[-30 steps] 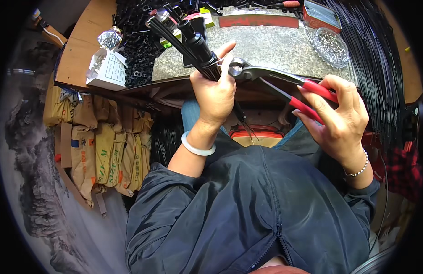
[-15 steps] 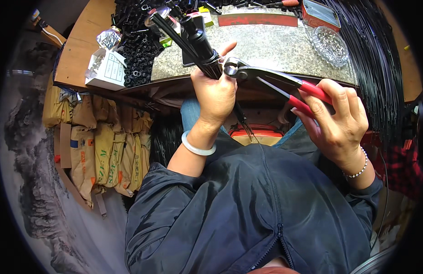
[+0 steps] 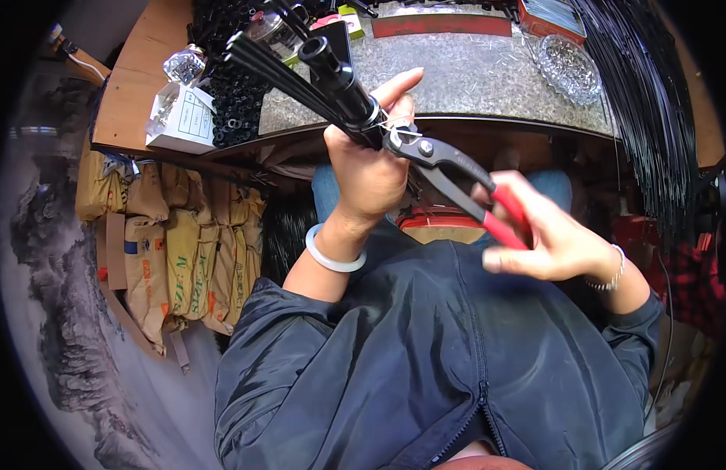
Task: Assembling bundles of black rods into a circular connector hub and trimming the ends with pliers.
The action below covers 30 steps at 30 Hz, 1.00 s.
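My left hand (image 3: 367, 176) is closed around a bundle of thin black rods with a thicker hollow black tube (image 3: 343, 86) among them, tilted up and to the left. Thin pale wire (image 3: 402, 129) sits by the thumb, where a ring of wire circles the bundle. My right hand (image 3: 547, 235) grips the red handles of black-headed pincers (image 3: 445, 163). Their jaws are at the wire, right beside my left hand; whether they bite on it is too small to tell. The lower part of the bundle is mostly hidden behind my hand.
The worktable carries a grey speckled slab (image 3: 457, 78), a red strip (image 3: 441, 26), a glass dish of small metal pieces (image 3: 569, 69) and a white box (image 3: 182, 117). Long black rods (image 3: 645, 94) hang over the right edge. Paper sacks (image 3: 147, 266) stand below left.
The pincers' handles and my right hand have swung down and to the left, and the jaws have dropped slightly. The bundle has tipped, showing the tube's open end.
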Motion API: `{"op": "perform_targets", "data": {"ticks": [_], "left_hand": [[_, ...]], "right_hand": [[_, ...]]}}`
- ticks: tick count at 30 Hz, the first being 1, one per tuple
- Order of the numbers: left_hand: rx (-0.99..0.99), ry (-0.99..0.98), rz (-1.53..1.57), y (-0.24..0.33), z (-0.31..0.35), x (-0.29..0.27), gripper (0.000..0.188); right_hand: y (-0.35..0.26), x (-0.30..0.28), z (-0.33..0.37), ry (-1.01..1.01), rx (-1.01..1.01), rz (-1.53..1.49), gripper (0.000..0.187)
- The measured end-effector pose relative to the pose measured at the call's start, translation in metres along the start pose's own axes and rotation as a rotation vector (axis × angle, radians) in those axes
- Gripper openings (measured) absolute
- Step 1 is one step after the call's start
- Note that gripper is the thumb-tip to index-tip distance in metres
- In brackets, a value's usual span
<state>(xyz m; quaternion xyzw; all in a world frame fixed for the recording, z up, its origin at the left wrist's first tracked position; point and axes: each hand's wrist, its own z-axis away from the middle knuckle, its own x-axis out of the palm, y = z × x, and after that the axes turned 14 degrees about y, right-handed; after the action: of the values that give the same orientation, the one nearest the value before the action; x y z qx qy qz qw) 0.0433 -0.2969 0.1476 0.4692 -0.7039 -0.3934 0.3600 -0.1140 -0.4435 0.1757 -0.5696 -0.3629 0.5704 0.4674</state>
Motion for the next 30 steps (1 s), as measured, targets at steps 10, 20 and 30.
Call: {"op": "perform_targets", "data": {"ticks": [10,20,30], "left_hand": [[-0.036,-0.077,0.034,-0.006,0.006,-0.002,0.025],[-0.049,-0.091,0.035,-0.003,0.008,-0.003,0.026],[-0.128,-0.073,0.029,-0.001,0.013,-0.001,0.024]], "right_hand": [[-0.005,-0.005,0.003,-0.222,0.250,-0.307,0.051],[-0.002,-0.004,-0.002,-0.205,0.082,-0.014,0.070],[0.009,-0.006,0.001,0.012,-0.198,0.041,0.040]]}}
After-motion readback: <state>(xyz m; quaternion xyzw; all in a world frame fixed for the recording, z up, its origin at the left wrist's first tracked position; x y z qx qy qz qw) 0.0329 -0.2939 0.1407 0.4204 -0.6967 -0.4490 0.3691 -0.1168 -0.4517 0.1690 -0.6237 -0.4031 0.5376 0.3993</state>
